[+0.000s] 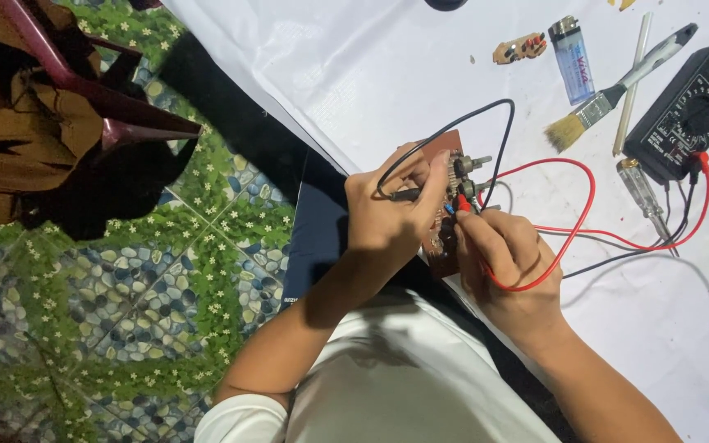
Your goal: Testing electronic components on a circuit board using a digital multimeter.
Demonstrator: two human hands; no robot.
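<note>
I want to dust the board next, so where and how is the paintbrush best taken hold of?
Grip the paintbrush by its pale handle, well above the metal ferrule. It lies flat and slanted, bristles toward the circuit board, handle end near the black multimeter. Probably come from above, fingers across the handle.

View: single head-worn camera | Facing: looking steeply down over the person's chest | Range: sitting close above both hands | Framing: taking in white table cover point(305, 49) and patterned floor point(166, 279)
</note>
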